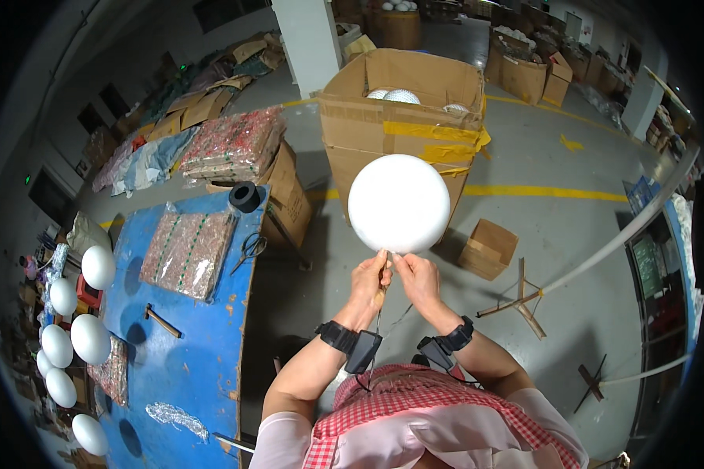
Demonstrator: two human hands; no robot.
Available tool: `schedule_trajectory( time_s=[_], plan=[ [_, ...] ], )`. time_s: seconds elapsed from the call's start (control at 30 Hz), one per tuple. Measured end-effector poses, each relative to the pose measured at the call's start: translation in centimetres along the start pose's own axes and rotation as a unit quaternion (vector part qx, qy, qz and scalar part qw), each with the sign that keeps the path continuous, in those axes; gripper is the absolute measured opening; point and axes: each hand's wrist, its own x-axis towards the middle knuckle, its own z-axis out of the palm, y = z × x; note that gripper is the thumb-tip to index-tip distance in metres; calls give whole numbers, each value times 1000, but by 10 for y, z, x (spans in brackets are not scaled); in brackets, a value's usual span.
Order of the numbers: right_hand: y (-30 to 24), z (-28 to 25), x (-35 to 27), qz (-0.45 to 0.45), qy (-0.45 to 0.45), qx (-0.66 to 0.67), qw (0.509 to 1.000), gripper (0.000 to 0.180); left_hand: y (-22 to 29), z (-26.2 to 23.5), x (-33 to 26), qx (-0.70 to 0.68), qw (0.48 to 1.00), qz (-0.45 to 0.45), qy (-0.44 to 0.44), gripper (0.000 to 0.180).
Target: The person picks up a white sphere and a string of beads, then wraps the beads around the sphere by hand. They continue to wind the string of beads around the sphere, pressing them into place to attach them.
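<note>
A large white foam ball (399, 203) is held up in front of me, above the grey floor. My left hand (370, 277) and my right hand (418, 275) meet just under the ball, both pinching a thin stick (382, 291) that runs down from the ball's underside. A thin cord hangs from the stick past my left wrist. Both wrists wear black bands with small devices.
A blue worktable (199, 359) to my left holds several white foam balls (98, 266), plastic-wrapped sparkly sheets (188, 252), scissors (250, 248), a black tape roll (245, 196) and a small hammer (163, 321). A big open cardboard box (403, 125) with white balls stands ahead, a small box (486, 248) to its right.
</note>
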Motion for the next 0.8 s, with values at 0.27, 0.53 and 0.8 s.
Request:
schedule_trajectory(
  time_s=[0.27,0.53,0.8],
  plan=[
    [3,10,5,-53,70,-15,996,38,-3,6,-4,-28,999,16,15,20],
    [-4,6,9,-173,109,-73,976,35,20,4,-6,-17,997,-50,-59,21],
    [-11,0,6,-107,51,-23,993,38,29,-7,2,-68,995,-59,-44,23]
  ],
)
